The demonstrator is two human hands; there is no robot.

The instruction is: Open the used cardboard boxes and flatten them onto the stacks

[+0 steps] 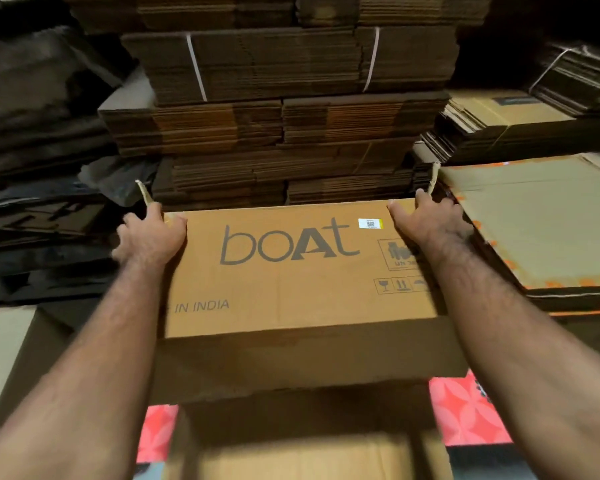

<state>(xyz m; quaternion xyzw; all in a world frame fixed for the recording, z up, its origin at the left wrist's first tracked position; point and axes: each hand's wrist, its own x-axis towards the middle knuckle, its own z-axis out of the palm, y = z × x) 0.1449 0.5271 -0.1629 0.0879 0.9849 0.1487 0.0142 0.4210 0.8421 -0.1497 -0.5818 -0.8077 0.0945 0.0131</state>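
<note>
A brown cardboard box [291, 282] printed "boAt" and "IN INDIA" fills the middle of the view, its printed face up and a flap hanging toward me. My left hand [149, 237] grips its far left corner, fingers curled over the edge. My right hand [426, 220] grips the far right corner the same way. Torn strips of tape or card stick up beside each hand. Behind the box rises a tall stack of flattened cartons [284, 133]. A low stack of flattened boxes [541, 223] lies to the right.
White straps [196, 67] bind the upper bundle of the tall stack. Dark plastic sheeting [39, 140] is heaped on the left. More bundled cartons [506, 126] sit at the back right. A red patterned surface [465, 410] shows below the box, and a pale carton [4, 358] stands at lower left.
</note>
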